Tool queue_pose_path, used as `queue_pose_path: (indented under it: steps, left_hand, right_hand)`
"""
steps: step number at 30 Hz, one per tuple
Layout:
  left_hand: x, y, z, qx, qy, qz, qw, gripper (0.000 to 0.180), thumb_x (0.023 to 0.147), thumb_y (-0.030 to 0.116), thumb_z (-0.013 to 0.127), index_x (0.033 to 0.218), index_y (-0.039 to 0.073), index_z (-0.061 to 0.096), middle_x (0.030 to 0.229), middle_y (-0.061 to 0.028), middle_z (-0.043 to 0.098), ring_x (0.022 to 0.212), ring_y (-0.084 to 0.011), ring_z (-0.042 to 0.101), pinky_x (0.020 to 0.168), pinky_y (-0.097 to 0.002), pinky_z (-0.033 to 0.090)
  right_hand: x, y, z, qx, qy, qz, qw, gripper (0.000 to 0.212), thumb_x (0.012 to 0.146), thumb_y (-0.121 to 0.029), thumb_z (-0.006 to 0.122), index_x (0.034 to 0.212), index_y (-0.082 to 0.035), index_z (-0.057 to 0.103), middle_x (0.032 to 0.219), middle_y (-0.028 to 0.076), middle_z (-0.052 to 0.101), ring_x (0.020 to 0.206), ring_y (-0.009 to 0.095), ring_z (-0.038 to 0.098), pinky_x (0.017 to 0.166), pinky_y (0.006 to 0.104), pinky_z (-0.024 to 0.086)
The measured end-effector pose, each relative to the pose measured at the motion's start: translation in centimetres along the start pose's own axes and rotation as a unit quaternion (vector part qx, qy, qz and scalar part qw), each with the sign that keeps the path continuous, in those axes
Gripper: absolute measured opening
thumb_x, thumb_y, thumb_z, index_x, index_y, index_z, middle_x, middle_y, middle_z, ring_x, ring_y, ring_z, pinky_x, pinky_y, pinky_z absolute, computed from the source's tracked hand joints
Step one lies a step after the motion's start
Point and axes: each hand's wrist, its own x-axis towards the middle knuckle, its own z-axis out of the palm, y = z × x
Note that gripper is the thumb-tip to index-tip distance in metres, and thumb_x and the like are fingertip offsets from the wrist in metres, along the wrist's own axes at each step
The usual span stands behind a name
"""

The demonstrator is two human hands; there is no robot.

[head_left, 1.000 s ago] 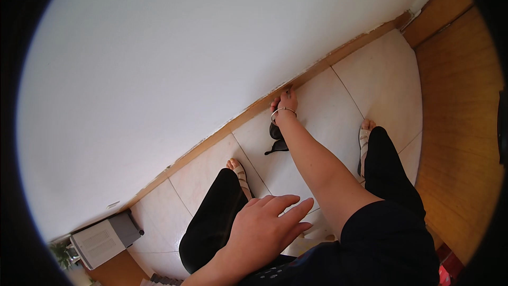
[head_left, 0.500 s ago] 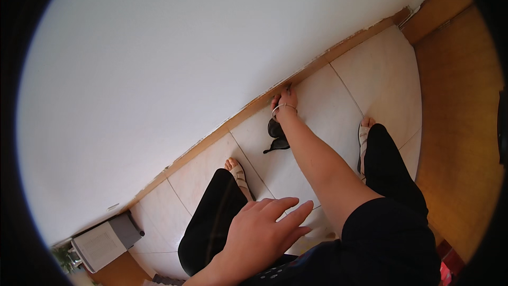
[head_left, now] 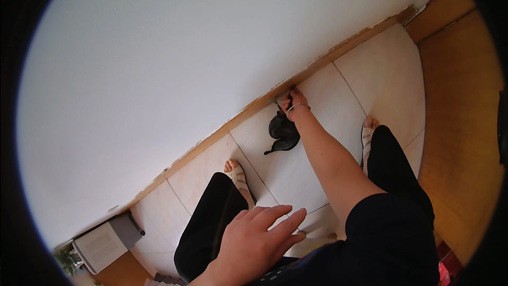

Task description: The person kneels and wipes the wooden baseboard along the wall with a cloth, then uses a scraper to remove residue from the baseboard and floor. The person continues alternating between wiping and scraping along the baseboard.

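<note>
My right hand [head_left: 296, 103], with a bracelet at the wrist, reaches down to the foot of the white wall. Its fingers are closed around the upper end of a glossy black thing [head_left: 286, 135] with rounded lobes and a thin tapered tip, shaped somewhat like a pair of shoes; I cannot make out its exact kind. A small pale patch shows beside the fingers, against the skirting. Close to my body, my left hand [head_left: 254, 238] hovers palm down over my lap, fingers loosely stretched and apart, holding nothing.
A wooden skirting [head_left: 243, 117] with a chipped upper edge runs along the white wall [head_left: 174, 58]. My sandalled feet stand on pale floor tiles [head_left: 312, 167], either side of the black thing. Wooden panels [head_left: 460, 127] rise at right. A grey-and-white box [head_left: 103, 246] and greenery are at lower left.
My right hand has shifted slightly right and nearer to me, uncovering more of the black thing, whose upper part has moved with it. The left hand has dipped a little.
</note>
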Motion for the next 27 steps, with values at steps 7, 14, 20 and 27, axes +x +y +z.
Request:
queue_pose_path:
  steps: [7, 14, 20, 27]
  left_hand:
    - [0.2, -1.3, 1.1, 0.022, -0.059, -0.002, 0.998, 0.034, 0.076, 0.023, 0.068, 0.108, 0.014, 0.061, 0.098, -0.0046, 0.061, 0.078, -0.021, 0.059, 0.067, -0.031, 0.047]
    - [-0.2, -0.3, 1.5, 0.022, -0.065, 0.014, 0.998, 0.033, 0.077, 0.024, 0.067, 0.108, 0.014, 0.06, 0.098, -0.0039, 0.061, 0.078, -0.0209, 0.059, 0.066, -0.0312, 0.046]
    - [-0.7, 0.0, 2.7, 0.019, -0.055, 0.031, 0.998, 0.034, 0.077, 0.024, 0.067, 0.109, 0.015, 0.06, 0.098, -0.0033, 0.061, 0.077, -0.0206, 0.058, 0.065, -0.0309, 0.046]
    - [-1.3, 0.3, 2.9, 0.033, -0.068, 0.022, 0.997, 0.034, 0.077, 0.024, 0.067, 0.109, 0.016, 0.06, 0.098, -0.003, 0.061, 0.078, -0.0203, 0.059, 0.067, -0.0306, 0.046]
  right_hand:
    - [-0.1, -0.6, 0.2, -0.003, 0.006, 0.016, 1.0, 0.018, 0.093, -0.023, 0.043, 0.109, -0.026, 0.049, 0.067, 0.003, 0.049, 0.045, 0.012, 0.041, 0.038, 0.0255, 0.034]
    - [-8.2, 6.1, 3.6, -0.11, -0.064, -0.167, 0.978, 0.055, 0.091, -0.018, 0.046, 0.14, -0.022, 0.021, 0.063, 0.004, 0.048, 0.04, 0.013, 0.043, 0.033, 0.0278, 0.035]
    - [-8.7, 7.2, 4.2, -0.14, -0.042, -0.224, 0.964, 0.055, 0.091, -0.016, 0.045, 0.14, -0.02, 0.021, 0.061, 0.003, 0.046, 0.038, 0.013, 0.042, 0.033, 0.0283, 0.036]
    - [-9.0, 7.3, 5.3, -0.102, -0.02, -0.246, 0.964, 0.053, 0.091, -0.014, 0.045, 0.139, -0.02, 0.024, 0.062, 0.004, 0.044, 0.037, 0.012, 0.041, 0.033, 0.0278, 0.037]
